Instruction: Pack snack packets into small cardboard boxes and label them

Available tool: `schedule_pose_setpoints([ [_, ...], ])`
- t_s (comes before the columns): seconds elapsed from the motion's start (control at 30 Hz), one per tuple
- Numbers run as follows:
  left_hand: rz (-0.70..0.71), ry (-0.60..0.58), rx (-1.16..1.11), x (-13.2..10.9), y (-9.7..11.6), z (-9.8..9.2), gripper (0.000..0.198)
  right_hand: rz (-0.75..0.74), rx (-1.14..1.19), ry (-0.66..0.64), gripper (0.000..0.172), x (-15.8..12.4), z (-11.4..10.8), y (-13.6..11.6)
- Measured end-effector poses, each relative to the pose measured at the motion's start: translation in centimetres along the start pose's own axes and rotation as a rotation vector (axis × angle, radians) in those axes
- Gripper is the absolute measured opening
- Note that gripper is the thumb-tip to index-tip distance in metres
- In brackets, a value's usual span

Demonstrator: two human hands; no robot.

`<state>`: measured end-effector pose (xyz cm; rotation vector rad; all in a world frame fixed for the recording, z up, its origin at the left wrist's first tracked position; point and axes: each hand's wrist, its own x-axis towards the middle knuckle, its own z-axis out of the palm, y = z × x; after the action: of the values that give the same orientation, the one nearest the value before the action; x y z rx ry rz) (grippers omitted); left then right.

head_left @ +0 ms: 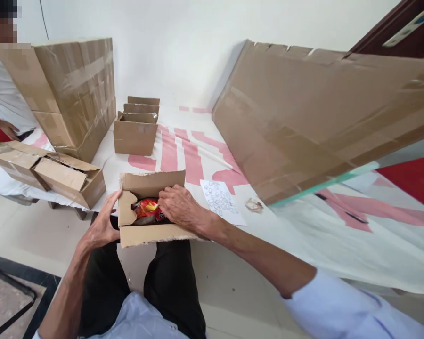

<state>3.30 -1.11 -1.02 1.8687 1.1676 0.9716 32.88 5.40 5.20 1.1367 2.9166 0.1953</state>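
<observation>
A small open cardboard box sits at the table's near edge, above my knees. Red and orange packets lie inside it. My left hand rests against the box's left side with fingers stretched along the left flap. My right hand reaches into the box from the right, fingers curled down onto the packets; I cannot see whether they grip one.
A large taped cardboard box fills the right. A stack of taped boxes stands at the back left, open boxes before it. Small cartons sit mid-table. A printed paper sheet lies beside the box. Another person sits far left.
</observation>
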Motion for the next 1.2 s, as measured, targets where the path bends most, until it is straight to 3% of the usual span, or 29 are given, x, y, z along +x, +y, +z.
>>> schedule_pose_setpoints([
  [0.17, 0.046, 0.017, 0.042, 1.9, 0.8, 0.4, 0.122, 0.035, 0.098, 0.319, 0.027, -0.8, -1.1, 0.4],
  [0.4, -0.007, -0.034, 0.028, 3.8, 0.2, -0.5, 0.132, 0.25, 0.606, 0.688, 0.022, -2.0, -5.7, 3.4],
  [0.47, -0.014, -0.003, 0.056, 3.8, 0.4, -1.3, 0.12, 0.315, 0.7, 0.754, 0.022, -2.4, -6.8, 4.4],
  [0.57, 0.046, 0.199, -0.011, 4.1, 2.0, -2.9, 0.083, 0.367, 0.799, 0.827, 0.025, -2.6, -7.9, 5.3],
  [0.67, 0.12, 0.331, -0.166, 5.1, 5.3, -3.8, 0.068, 0.364, 0.906, 0.848, 0.031, -1.9, -8.6, 5.1],
  [0.77, 0.168, 0.221, -0.205, 6.8, 8.9, -3.5, 0.084, 0.313, 1.021, 0.773, 0.039, -0.7, -9.4, 4.3],
  [0.83, 0.176, 0.187, -0.188, 7.9, 10.7, -3.1, 0.075, 0.285, 1.077, 0.739, 0.046, 0.0, -9.9, 4.0],
  [0.93, 0.193, 0.287, -0.218, 9.4, 12.1, -2.7, 0.044, 0.229, 1.239, 0.815, 0.058, 0.5, -10.1, 4.3],
  [1.03, 0.243, 0.401, -0.352, 10.4, 13.0, -2.9, 0.045, 0.084, 1.46, 0.825, 0.07, 0.6, -9.7, 4.6],
  [1.1, 0.253, 0.403, -0.456, 10.9, 13.6, -3.2, 0.048, 0.016, 1.531, 0.75, 0.074, 0.8, -9.4, 4.2],
  [1.2, 0.234, 0.357, -0.509, 11.5, 14.3, -4.0, 0.049, 0.048, 1.571, 0.73, 0.067, 1.5, -9.3, 3.2],
])
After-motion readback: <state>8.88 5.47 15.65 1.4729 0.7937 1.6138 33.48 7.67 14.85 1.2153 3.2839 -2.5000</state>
